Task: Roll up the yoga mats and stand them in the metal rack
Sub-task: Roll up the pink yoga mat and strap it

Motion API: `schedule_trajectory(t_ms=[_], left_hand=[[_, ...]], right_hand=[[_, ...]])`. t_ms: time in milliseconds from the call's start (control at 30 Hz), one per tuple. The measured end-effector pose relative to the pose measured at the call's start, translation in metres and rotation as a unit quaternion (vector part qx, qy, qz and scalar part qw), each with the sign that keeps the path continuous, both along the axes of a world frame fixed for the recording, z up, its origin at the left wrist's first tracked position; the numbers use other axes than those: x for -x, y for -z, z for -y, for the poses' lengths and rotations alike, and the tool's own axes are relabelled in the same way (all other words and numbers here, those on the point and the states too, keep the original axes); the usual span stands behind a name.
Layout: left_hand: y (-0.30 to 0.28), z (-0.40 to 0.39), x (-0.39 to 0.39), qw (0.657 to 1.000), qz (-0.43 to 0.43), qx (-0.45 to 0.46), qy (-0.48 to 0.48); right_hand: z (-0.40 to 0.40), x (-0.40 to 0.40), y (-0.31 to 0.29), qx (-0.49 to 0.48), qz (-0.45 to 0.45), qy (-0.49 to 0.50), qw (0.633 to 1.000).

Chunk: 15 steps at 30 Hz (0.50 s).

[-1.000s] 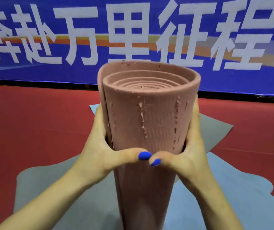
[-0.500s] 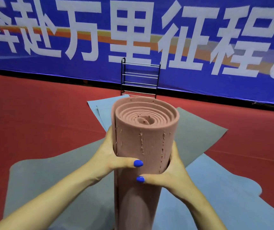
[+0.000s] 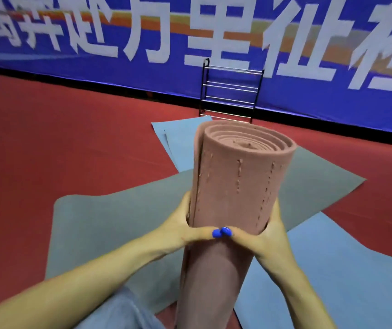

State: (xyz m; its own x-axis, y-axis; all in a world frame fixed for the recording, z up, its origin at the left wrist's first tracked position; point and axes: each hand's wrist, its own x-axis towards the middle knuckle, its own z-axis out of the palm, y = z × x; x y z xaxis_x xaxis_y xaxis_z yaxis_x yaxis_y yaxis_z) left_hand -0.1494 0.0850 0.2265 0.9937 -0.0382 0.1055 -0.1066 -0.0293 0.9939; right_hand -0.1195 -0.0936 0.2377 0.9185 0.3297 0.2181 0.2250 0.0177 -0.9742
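Pink foam, tightly rolled, forms the rolled mat (image 3: 235, 186), which stands nearly upright in the middle of the view with its spiral top end facing up and tilted slightly away. Its outer flap edge runs down the left side of the roll, and small nicks mark the surface in vertical lines.

Both hands clamp around this roll at about half of its visible height. The left hand (image 3: 180, 230) wraps it from the left, and the right hand (image 3: 265, 233) wraps it from the right. The two thumbs, with blue nails, meet and touch at the front of the roll; the other fingers go behind it and are hidden. Both forearms reach up from the lower corners of the view.

Under and around the roll, flat mats lie on the red floor (image 3: 59, 143): a grey mat (image 3: 109, 224) to the left and behind it, a blue mat (image 3: 328, 276) to the right, and another light blue mat (image 3: 178, 141) beyond the roll on the left, its corner near the rack. Behind the roll, the metal rack (image 3: 230, 91) stands against the blue banner (image 3: 214, 32), with bare rungs. Left of the roll the red floor is open up to the banner.
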Motion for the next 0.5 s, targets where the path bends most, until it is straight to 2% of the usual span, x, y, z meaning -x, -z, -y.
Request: schedule_trajectory(t_ms=[133,300,400,500], left_hand=[[0.004,-0.011,0.004,0.999,0.006,0.014,-0.033],[-0.030,-0.017,-0.003,0.991,0.109,0.033,-0.065],[-0.061,-0.013,-0.012,0.982,0.172,0.010,-0.074],[-0.062,0.003,-0.014,0.981,0.180,0.031,-0.059]], right_hand=[[-0.005,-0.007,-0.006,0.019,-0.016,-0.038,0.999],[0.009,-0.007,-0.012,0.059,-0.015,-0.049,0.997],[0.015,-0.004,-0.016,0.064,-0.020,-0.058,0.996],[0.020,0.003,-0.019,0.069,-0.022,-0.094,0.993]])
